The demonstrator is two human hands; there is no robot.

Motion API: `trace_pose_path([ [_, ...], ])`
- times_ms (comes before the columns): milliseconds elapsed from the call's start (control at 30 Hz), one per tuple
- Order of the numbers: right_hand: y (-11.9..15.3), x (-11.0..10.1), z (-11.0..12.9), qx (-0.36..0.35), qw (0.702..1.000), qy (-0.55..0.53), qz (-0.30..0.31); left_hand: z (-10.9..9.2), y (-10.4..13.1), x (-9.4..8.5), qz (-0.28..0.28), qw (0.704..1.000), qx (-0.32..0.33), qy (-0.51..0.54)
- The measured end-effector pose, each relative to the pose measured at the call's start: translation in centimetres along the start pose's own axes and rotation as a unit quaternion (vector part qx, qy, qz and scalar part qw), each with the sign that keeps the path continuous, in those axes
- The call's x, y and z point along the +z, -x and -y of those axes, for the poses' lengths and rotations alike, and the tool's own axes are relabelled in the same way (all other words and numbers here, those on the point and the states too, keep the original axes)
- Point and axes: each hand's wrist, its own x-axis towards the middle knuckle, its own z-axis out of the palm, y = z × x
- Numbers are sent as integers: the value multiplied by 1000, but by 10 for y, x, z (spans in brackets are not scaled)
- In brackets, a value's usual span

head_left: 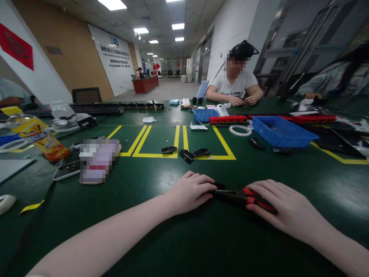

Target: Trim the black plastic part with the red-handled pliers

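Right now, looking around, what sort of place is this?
Likely a workshop-style area in an open office: pliers in the right hand, a large blue bin on the green table, and a red desk farther back.

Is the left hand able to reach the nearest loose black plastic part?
Probably yes: bare tabletop separates the left hand from that black plastic part, though this hand seems occupied at the pliers.
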Motion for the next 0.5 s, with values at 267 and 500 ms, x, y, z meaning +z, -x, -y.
trace_pose_path([
  [267,0,1,-1,2,1000,0,9,1,0,-2,-3,1000,-9,6],
  [500,0,-2,-1,-13,1000,25,9,0,0,-2,2,1000,-9,21],
])
